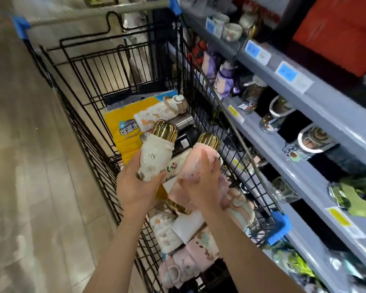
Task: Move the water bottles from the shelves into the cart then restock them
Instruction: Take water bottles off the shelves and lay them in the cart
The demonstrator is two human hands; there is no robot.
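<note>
My left hand [135, 187] grips a white floral bottle with a gold cap [154, 153], held upright over the black wire cart [89, 81]. Beside it, my right hand [201, 182] grips a pink bottle with a gold cap [199, 157]. Both bottles hover above the cart's basket. Several more bottles [178, 235] lie piled in the near end of the cart, pink and white ones. Farther in lie a cream bottle with a strap [163, 111] and a steel one [183, 121].
A yellow pack of wipes [123, 125] lies on the cart floor. Grey shelves [304, 144] run along the right, holding mugs [313, 136], cups and purple umbrellas [222, 79]. Wood-look floor [30, 166] spreads to the left of the cart.
</note>
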